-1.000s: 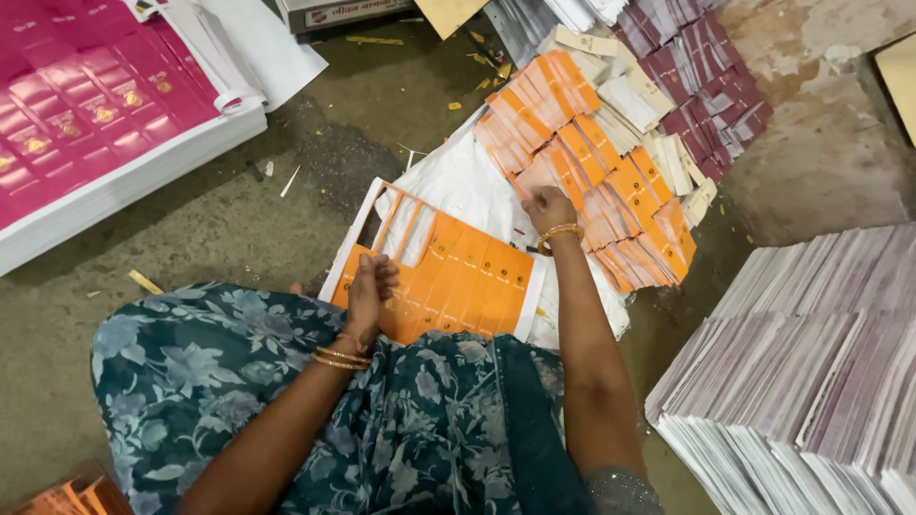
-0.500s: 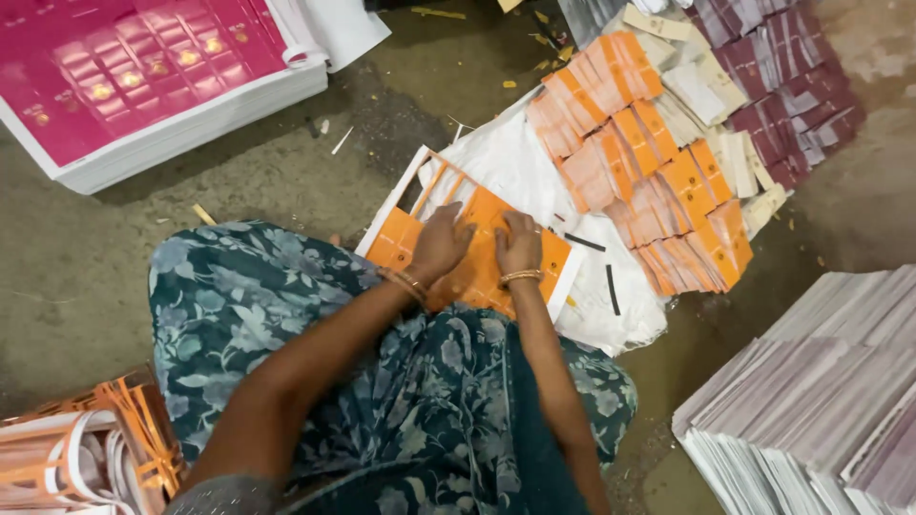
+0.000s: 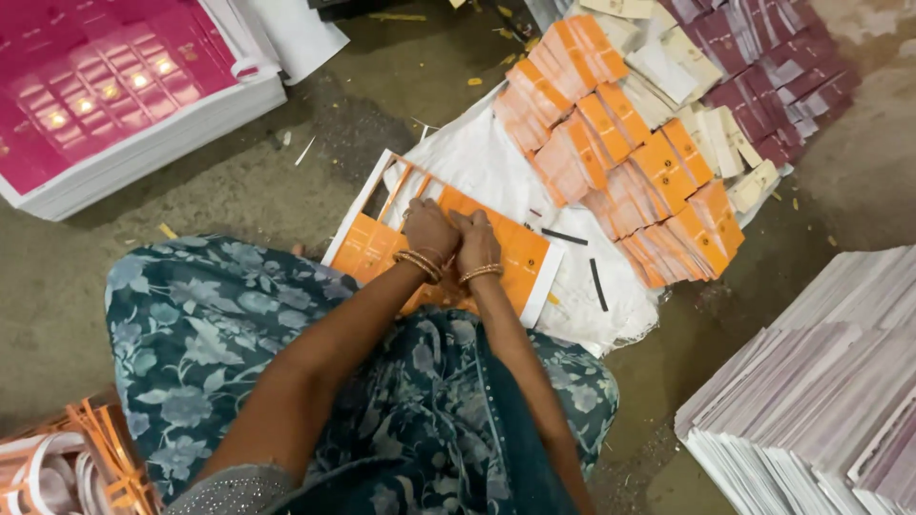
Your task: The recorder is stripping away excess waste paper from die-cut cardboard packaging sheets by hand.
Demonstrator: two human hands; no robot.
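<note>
Since half a second ago both hands have drawn together. Left hand [image 3: 429, 229] and right hand [image 3: 475, 243] press side by side, fingers curled, on the orange die-cut sheet [image 3: 520, 257]. Sheet lies flat on the floor before the knees, long axis running upper-left to lower-right.

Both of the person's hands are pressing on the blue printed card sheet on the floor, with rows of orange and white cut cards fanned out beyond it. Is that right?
Not quite: the printed card sheet is orange with a white border, not blue, as the head view shows. The rest holds: the left hand and right hand both press on it, and the rows of orange and white cut cards lie fanned out beyond it.
</note>
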